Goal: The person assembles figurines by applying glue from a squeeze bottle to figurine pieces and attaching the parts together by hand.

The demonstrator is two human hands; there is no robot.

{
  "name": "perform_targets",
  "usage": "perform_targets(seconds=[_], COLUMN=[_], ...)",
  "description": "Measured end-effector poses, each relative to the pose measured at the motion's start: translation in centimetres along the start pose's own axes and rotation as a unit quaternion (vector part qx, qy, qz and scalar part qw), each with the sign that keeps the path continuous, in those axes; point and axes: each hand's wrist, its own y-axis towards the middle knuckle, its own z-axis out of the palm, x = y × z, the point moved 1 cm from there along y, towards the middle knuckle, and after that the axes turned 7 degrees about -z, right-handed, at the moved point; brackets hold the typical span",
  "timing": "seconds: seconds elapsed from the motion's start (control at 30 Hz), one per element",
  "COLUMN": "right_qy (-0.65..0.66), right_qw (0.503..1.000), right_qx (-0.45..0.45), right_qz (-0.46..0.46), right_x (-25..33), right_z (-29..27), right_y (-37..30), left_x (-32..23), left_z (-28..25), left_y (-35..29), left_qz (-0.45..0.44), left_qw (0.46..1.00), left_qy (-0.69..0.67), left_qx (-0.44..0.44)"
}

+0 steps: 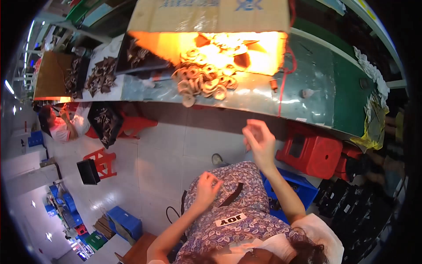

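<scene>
Your right hand (260, 140) is raised off the near side of the table (325, 99), fingers loosely bent, with nothing visible in its grasp. Your left hand (208, 188) hangs nearer to you, above the patterned apron (246, 189); its fingers are half curled and it too looks bare. Neither touches the ring-shaped parts (204, 79), which lie heaped farther off and to the left of your right hand, spilling from the lit mouth of the cardboard box (211, 20) to the table's near edge.

Each ring looks stiff and should be light singly, perhaps smooth enough to slip; the material can't be told, so neither can fragility. Pinch one by its outer rim, thumb opposite fingers, choosing a loose one on the near side, since the heap may slide.

The rings are squat, with no clear long axis; their holes face different ways, some upward, some toward you. The heap itself runs from far to near. Left of it sits a black tray (127, 68); to the right hangs a red cord (280, 94).
</scene>
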Motion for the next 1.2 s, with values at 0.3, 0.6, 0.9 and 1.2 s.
perform_targets(seconds=[0.3,0.6,0.9,1.2], right_qy=[-0.312,-0.367,-0.294,-0.147], right_qw=[0.907,0.878,0.9,0.958], right_qx=[-0.2,-0.23,-0.269,0.198], right_qz=[-0.198,-0.204,-0.178,-0.145], right_x=[-6.1,-12.3,-10.8,0.8], right_z=[6.3,4.2,2.7,7.5], right_y=[17.4,25.1,20.1,11.6], left_x=[0.8,-1.6,-4.8,-4.3], left_z=[-8.1,-8.4,-9.3,-11.0], left_y=[11.4,20.0,33.8,33.7], left_qz=[0.045,0.096,0.263,-0.1], left_qw=[0.985,0.963,0.949,0.556], left_qy=[-0.154,-0.253,-0.158,-0.468], left_qx=[-0.067,-0.017,-0.078,0.68])
